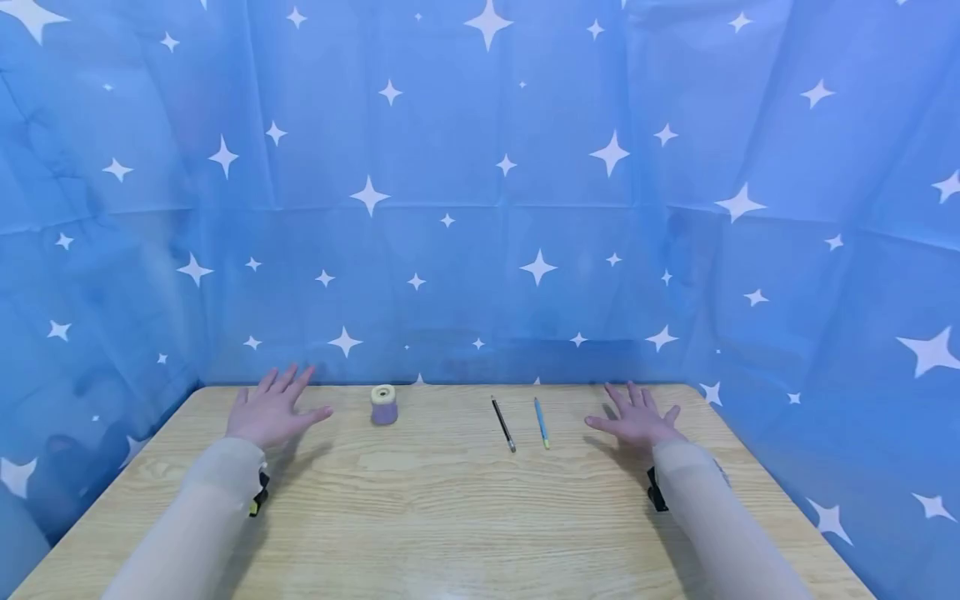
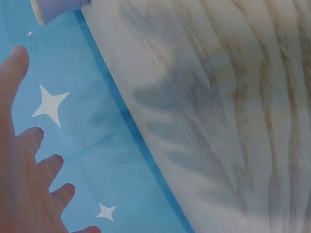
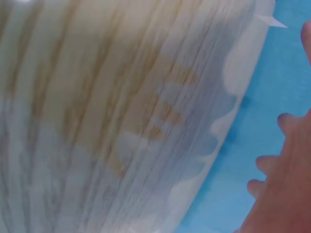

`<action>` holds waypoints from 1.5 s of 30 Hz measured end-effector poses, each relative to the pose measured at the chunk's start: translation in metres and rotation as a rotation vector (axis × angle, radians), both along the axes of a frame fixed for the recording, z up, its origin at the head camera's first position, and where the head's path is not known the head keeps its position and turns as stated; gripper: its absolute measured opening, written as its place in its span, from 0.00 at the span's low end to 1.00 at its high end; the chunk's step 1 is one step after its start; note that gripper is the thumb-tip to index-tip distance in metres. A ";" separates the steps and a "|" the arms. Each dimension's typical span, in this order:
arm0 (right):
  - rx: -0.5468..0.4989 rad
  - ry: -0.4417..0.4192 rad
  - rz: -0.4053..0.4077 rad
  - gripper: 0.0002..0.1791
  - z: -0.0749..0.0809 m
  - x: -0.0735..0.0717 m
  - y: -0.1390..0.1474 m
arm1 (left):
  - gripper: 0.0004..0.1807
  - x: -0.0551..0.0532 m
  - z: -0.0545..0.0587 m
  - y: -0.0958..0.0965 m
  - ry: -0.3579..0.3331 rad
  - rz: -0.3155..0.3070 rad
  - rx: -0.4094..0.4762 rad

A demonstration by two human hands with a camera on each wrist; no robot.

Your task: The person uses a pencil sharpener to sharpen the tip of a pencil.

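My left hand point(image 1: 270, 414) is held over the table's back left, fingers spread and nothing in them. To its right stands a small round pencil sharpener point(image 1: 384, 410), purple below and cream on top, with a dark hole in the top. Part of the sharpener point(image 2: 56, 8) also shows at the upper edge of the left wrist view. Right of the middle lie a black pencil point(image 1: 502, 423) and a blue pencil point(image 1: 542, 422) with a yellowish end, side by side and slightly apart. Beyond them, my right hand point(image 1: 636, 419) is spread and holds nothing.
The light wooden table point(image 1: 420, 517) ends at a back edge just past the sharpener and pencils. A blue curtain point(image 1: 450, 150) with white stars hangs behind the table and along both sides. Both hands cast shadows on the wood.
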State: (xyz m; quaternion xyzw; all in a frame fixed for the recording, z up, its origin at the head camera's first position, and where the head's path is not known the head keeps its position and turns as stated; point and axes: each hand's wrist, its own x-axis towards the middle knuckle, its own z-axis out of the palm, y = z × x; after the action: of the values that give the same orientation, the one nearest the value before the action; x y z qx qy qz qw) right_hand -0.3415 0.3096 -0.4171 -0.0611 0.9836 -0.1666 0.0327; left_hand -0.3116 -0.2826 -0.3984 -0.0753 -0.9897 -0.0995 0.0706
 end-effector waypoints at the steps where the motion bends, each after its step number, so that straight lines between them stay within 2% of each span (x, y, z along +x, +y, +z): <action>1: -0.001 -0.003 -0.001 0.56 0.000 0.000 0.000 | 0.56 0.000 -0.001 0.000 -0.007 0.002 0.006; 9: -0.109 -0.066 -0.019 0.54 -0.004 0.001 -0.007 | 0.54 -0.007 -0.009 0.005 -0.057 -0.032 0.116; 12: -0.155 -0.080 -0.009 0.53 -0.006 0.001 -0.012 | 0.54 -0.010 -0.015 0.009 -0.074 -0.063 0.216; 15: -0.262 -0.098 0.058 0.51 -0.007 0.000 -0.019 | 0.54 -0.013 -0.019 0.017 -0.139 -0.108 0.412; 19: -0.401 -0.118 0.139 0.45 -0.008 -0.003 -0.030 | 0.54 -0.017 -0.021 0.030 -0.251 -0.108 0.669; 21: -0.424 -0.120 0.154 0.41 -0.010 -0.005 -0.038 | 0.52 -0.019 -0.023 0.036 -0.279 -0.099 0.766; 26: -0.484 -0.108 0.163 0.32 -0.018 -0.012 -0.058 | 0.47 -0.026 -0.036 0.052 -0.269 -0.085 1.032; 30: -0.562 -0.125 0.107 0.30 -0.025 -0.012 -0.072 | 0.44 -0.026 -0.048 0.067 -0.248 -0.038 1.199; 32: -0.560 -0.138 0.089 0.31 -0.028 -0.013 -0.079 | 0.45 -0.029 -0.055 0.072 -0.243 -0.016 1.228; 36: -0.556 -0.179 0.097 0.34 -0.031 -0.014 -0.088 | 0.48 -0.031 -0.063 0.079 -0.230 0.015 1.211; 42: -0.632 -0.186 0.055 0.33 -0.031 -0.017 -0.092 | 0.49 -0.030 -0.064 0.086 -0.185 -0.007 1.165; 45: -0.623 -0.163 0.049 0.31 -0.030 -0.020 -0.092 | 0.48 -0.031 -0.064 0.088 -0.181 -0.019 1.174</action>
State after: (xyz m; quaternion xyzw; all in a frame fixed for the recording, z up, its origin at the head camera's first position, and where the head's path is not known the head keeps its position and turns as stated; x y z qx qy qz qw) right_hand -0.3616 0.2178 -0.4470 -0.0784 0.8777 -0.4631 0.0949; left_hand -0.3423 -0.1946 -0.4622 -0.0237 -0.7704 -0.6369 0.0151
